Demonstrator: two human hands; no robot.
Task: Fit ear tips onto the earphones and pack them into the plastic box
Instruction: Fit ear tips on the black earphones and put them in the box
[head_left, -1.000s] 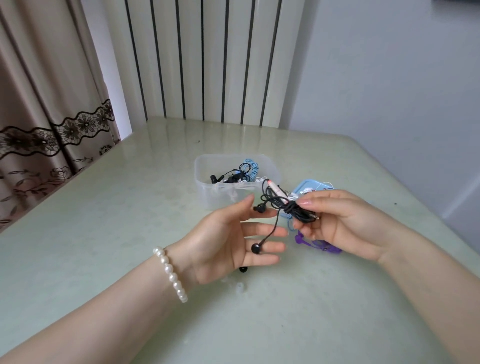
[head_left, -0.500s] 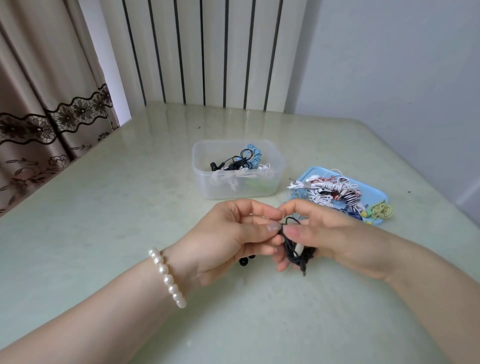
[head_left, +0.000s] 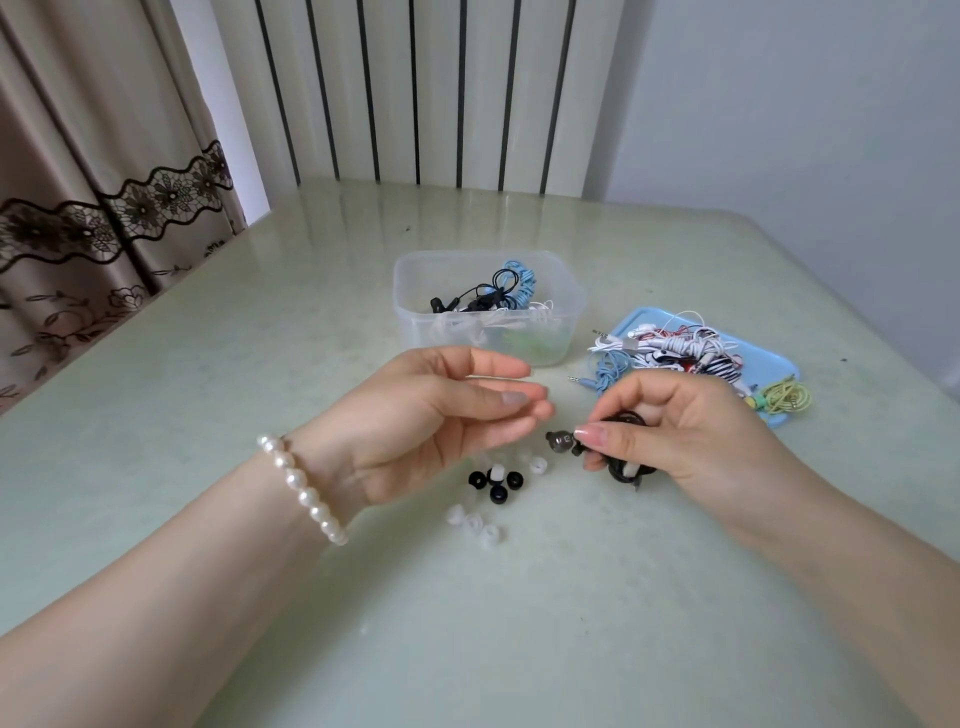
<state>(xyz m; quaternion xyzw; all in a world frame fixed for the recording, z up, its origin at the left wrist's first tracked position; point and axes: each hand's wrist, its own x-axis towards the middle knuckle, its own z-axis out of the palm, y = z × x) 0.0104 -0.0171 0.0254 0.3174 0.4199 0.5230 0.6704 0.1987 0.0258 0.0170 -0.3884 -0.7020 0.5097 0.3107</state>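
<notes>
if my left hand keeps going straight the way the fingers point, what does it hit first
Probably the bare earbud sticking out of the right hand, just past the left hand's fingers. Depth is unclear; it could pass slightly behind.

Soft, even daylight; faint glare on the table far edge; wide-angle bending at the frame edges; slight softness.

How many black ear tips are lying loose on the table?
3. One on the left, one on the right, one nearest the camera, all clustered below the left hand among white tips. The hand may hide more.
</notes>
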